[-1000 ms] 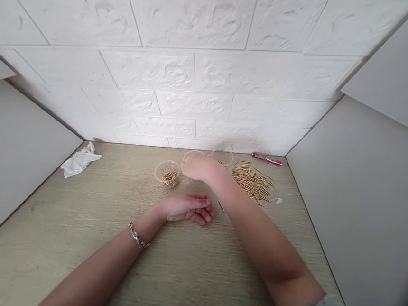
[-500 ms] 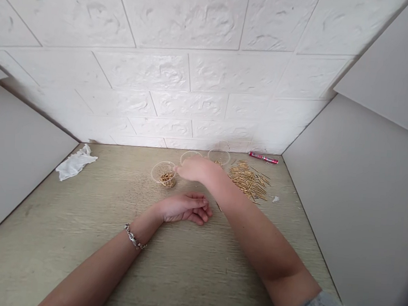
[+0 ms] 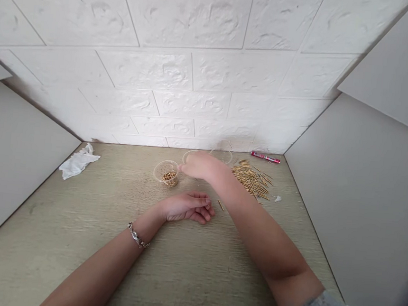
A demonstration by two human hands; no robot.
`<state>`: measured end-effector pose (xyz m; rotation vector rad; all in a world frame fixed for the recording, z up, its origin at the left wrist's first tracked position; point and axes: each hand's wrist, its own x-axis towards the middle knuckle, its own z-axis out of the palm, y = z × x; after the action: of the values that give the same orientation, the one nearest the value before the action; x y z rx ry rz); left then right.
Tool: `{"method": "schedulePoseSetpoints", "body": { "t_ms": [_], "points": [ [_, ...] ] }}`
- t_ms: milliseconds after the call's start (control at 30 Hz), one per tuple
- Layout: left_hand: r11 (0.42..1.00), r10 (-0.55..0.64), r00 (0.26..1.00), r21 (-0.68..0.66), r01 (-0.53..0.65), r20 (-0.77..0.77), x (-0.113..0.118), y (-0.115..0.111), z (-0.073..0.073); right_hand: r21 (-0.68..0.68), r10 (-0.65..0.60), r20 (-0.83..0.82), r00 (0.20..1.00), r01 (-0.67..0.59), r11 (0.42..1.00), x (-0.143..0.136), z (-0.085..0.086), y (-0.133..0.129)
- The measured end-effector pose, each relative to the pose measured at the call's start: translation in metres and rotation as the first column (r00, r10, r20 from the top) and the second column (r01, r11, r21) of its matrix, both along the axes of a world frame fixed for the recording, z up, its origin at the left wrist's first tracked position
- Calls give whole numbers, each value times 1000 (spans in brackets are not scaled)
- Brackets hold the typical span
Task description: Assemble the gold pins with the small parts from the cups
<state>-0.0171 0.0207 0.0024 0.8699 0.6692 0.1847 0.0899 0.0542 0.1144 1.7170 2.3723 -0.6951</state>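
My left hand (image 3: pixel 189 207) rests on the tabletop with its fingers curled and the thumb pressed against the index finger. Whatever lies in that pinch, if anything, is too small to make out. A single thin gold rod (image 3: pixel 220 205) lies just right of its fingertips. My right hand (image 3: pixel 198 165) reaches over the middle clear cup (image 3: pixel 186 154), its fingers drawn together near the left cup's rim; their tips are partly hidden. Small gold pieces fill the bottom of the left clear cup (image 3: pixel 166 170). Under my right forearm's far side spreads a pile of gold rods (image 3: pixel 252 178).
Behind the right hand stands a third clear cup (image 3: pixel 225 152). A pink-red tube (image 3: pixel 265 157) lies by the white brick wall (image 3: pixel 164 73). Crumpled white tissue (image 3: pixel 79 162) sits at the left, and a small white scrap (image 3: pixel 277 198) at the right. Grey panels (image 3: pixel 347 184) flank the table.
The whole view has shifted slightly, so everything appears a little to the right. Both hands keep nearly the same place and pose; the single rod shows more clearly beside my left fingertips.
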Motion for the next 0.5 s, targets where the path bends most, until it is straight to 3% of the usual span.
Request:
{"method": "schedulePoseSetpoints", "body": {
  "t_ms": [200, 333, 433, 467, 500],
  "points": [
    [1000, -1, 1000, 5, 1, 4, 0, 0, -1, 5, -16, -16, 1000, 16, 1000, -1, -8, 3],
    [1000, 14, 1000, 4, -14, -3, 0, 0, -1, 147, 7, -52, 999, 1, 989, -3, -13, 3],
    [1000, 18, 999, 6, -18, -27, 0, -2, 2, 345, 41, -296, 954, 67, 936, -7, -1, -10],
    [1000, 19, 999, 20, -18, -35, -1, -3, 3, 348, 83, -467, 881, 97, 932, -8, 7, -19],
    [999, 24, 999, 42, -22, -42, -1, -4, 5, 275, 113, -650, 752, 94, 957, -9, 16, -30]
  ]
}}
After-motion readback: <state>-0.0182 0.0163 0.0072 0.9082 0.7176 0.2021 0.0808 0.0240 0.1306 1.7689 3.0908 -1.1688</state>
